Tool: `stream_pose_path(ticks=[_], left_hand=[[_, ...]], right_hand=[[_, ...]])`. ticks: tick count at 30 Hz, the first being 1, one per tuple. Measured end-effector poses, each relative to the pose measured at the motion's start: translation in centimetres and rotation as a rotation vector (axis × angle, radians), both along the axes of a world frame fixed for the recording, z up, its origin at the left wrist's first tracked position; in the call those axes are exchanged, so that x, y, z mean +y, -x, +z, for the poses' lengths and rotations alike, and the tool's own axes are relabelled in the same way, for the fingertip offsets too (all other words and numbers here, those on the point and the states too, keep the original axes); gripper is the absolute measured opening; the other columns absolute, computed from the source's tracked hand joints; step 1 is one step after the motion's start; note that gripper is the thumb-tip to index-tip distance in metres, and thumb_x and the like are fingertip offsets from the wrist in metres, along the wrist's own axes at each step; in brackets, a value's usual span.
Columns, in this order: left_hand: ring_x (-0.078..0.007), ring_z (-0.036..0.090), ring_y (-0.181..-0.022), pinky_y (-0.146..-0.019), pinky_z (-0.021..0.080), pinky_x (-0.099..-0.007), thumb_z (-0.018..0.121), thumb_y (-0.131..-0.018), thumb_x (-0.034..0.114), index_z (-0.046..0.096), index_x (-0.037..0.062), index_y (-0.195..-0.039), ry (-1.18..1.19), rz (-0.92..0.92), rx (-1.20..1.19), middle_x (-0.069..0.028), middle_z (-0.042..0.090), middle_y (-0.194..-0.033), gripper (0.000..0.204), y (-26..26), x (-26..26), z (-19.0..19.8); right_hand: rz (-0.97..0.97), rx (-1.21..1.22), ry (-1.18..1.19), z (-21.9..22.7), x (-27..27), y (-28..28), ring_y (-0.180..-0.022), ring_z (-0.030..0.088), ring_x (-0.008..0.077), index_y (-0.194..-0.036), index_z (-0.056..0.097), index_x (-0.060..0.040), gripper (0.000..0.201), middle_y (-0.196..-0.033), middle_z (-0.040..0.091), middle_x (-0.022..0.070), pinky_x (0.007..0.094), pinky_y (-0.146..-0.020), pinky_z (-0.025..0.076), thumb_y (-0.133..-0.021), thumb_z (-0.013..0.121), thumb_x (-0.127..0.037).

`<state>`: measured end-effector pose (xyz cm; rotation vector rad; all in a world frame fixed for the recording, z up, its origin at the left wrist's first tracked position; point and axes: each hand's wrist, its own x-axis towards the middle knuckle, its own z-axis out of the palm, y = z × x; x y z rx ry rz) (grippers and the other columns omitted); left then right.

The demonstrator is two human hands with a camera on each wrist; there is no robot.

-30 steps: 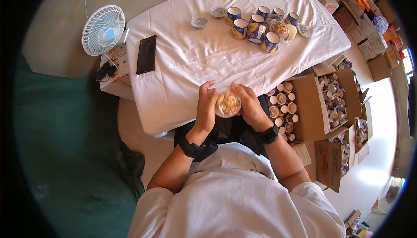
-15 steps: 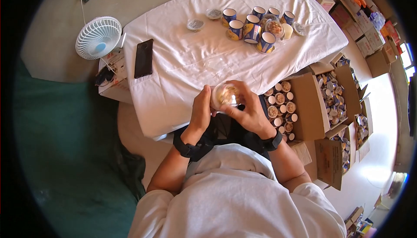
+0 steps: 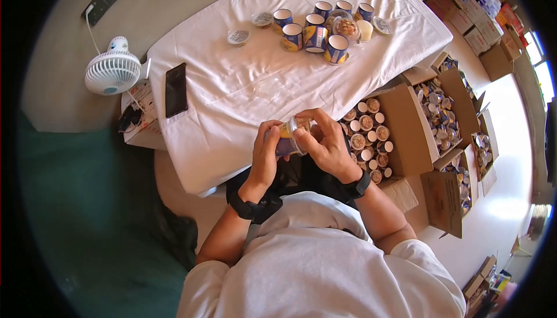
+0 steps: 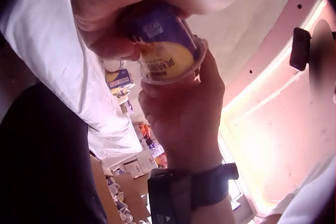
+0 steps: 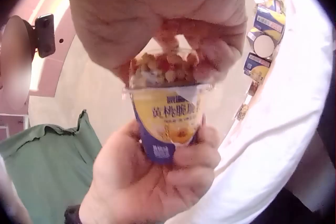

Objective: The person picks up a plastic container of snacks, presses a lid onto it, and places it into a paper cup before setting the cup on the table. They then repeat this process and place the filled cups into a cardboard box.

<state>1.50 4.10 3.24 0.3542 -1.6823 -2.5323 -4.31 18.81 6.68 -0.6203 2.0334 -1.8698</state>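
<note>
Both hands hold one blue and yellow cup (image 3: pixel 285 141) above the person's lap, at the near edge of the table. The left hand (image 3: pixel 265 154) curls round the cup's body; in the right wrist view that hand (image 5: pixel 152 179) grips the printed cup (image 5: pixel 167 116) from below. Over the cup's top, the fingers of the right hand (image 3: pixel 332 147) pinch a clear domed top (image 5: pixel 168 71) with light brown pieces inside. The cup (image 4: pixel 167 50) appears tilted in the left wrist view, with the right hand (image 4: pixel 181 113) at its rim.
On the white-clothed table (image 3: pixel 232 109) stand several cups (image 3: pixel 315 33), clear lidded tubs (image 3: pixel 238 37) and a black phone (image 3: pixel 176 90). A white fan (image 3: pixel 113 71) is at the left. Open cartons (image 3: pixel 406 126) full of cups lie to the right.
The held item has turned from showing its clear top to showing the cup's printed side, lying tilted. The right fingers have moved over its top. The head view has shifted.
</note>
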Motion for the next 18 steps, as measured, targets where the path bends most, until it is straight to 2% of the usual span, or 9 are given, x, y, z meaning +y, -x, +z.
stream_pose_path(ticks=[2,5,7,9,11,12,15,16,18], left_hand=[[-0.0082,0.05,-0.066,-0.053,0.04,-0.0205,0.044,-0.097,0.039,0.044,0.0059,-0.112,0.071,0.01,0.033,-0.0041,0.054,-0.085,0.036,-0.1,0.2,-0.5],[-0.0082,0.051,-0.069,-0.055,0.041,-0.0205,0.045,-0.097,0.038,0.044,0.0064,-0.113,0.033,-0.046,0.003,-0.0046,0.054,-0.088,0.036,0.0,0.0,-0.4],[-0.009,0.052,-0.074,-0.06,0.044,-0.0216,0.045,-0.098,0.037,0.043,0.0062,-0.115,0.052,-0.008,-0.058,-0.0053,0.054,-0.094,0.035,0.4,0.5,-0.2],[-0.0103,0.055,-0.083,-0.068,0.046,-0.0238,0.044,-0.097,0.038,0.041,0.0064,-0.122,-0.006,-0.145,-0.056,-0.0046,0.054,-0.1,0.04,0.0,0.4,0.2],[-0.0102,0.055,-0.083,-0.069,0.046,-0.0232,0.046,-0.096,0.04,0.04,0.0061,-0.122,0.006,-0.241,-0.031,-0.0046,0.054,-0.1,0.044,-0.1,0.7,0.2],[-0.0105,0.055,-0.078,-0.066,0.045,-0.0224,0.048,-0.094,0.042,0.039,0.0052,-0.122,0.203,-0.172,-0.003,-0.0045,0.055,-0.094,0.047,0.0,1.5,0.2],[-0.0085,0.052,-0.077,-0.062,0.044,-0.0219,0.048,-0.095,0.043,0.042,0.0049,-0.115,0.155,-0.211,0.032,-0.0065,0.054,-0.097,0.043,0.3,1.3,-0.6],[-0.0088,0.053,-0.079,-0.064,0.045,-0.0217,0.048,-0.095,0.043,0.042,0.0048,-0.114,0.153,-0.229,0.009,-0.0064,0.054,-0.098,0.043,0.3,1.4,-0.6],[-0.0092,0.053,-0.081,-0.066,0.046,-0.0221,0.049,-0.095,0.042,0.042,0.0045,-0.115,0.063,-0.221,-0.069,-0.0063,0.053,-0.099,0.043,0.3,1.8,-0.4]], right_hand=[[-0.027,-0.15,0.063,-1.5,0.1,-0.2,-0.077,0.061,0.0197,-0.114,0.054,-0.0019,0.045,-0.083,0.061,0.0122,0.0294,-0.068,0.048,-0.082,0.069,-0.03],[0.068,0.065,0.013,-1.4,1.3,-0.1,-0.082,0.062,0.0238,-0.121,0.049,-0.0028,0.057,-0.092,0.06,0.0145,0.0319,-0.072,0.049,-0.079,0.073,-0.033],[0.122,0.3,-0.053,-0.7,1.8,-0.2,-0.096,0.059,0.0282,-0.126,0.044,-0.0036,0.067,-0.113,0.052,0.0195,0.0354,-0.078,0.048,-0.076,0.075,-0.036],[0.087,0.395,-0.095,-1.2,2.4,-0.2,-0.087,0.062,0.0252,-0.124,0.044,-0.002,0.064,-0.102,0.058,0.0175,0.0333,-0.073,0.05,-0.078,0.075,-0.033],[0.051,0.147,0.054,-2.1,2.5,-0.7,-0.079,0.064,0.0226,-0.122,0.044,-0.0006,0.062,-0.093,0.061,0.0152,0.0314,-0.069,0.05,-0.078,0.075,-0.032],[0.036,0.026,0.129,-2.3,2.7,-0.8,-0.075,0.064,0.0212,-0.121,0.044,0.0,0.061,-0.088,0.062,0.0141,0.0305,-0.066,0.05,-0.079,0.074,-0.032],[0.041,-0.044,0.151,-2.3,3.3,-0.9,-0.066,0.064,0.0173,-0.119,0.044,0.0014,0.06,-0.076,0.063,0.0104,0.0281,-0.061,0.05,-0.08,0.074,-0.033],[0.077,-0.046,0.064,-2.3,4.0,-0.6,-0.07,0.065,0.0222,-0.12,0.044,0.0008,0.066,-0.089,0.062,0.0142,0.0313,-0.065,0.051,-0.076,0.077,-0.036],[0.01,0.331,0.007,-1.6,4.4,-0.6,-0.081,0.063,0.0239,-0.122,0.045,-0.0014,0.066,-0.1,0.059,0.0147,0.032,-0.069,0.05,-0.076,0.077,-0.037]])
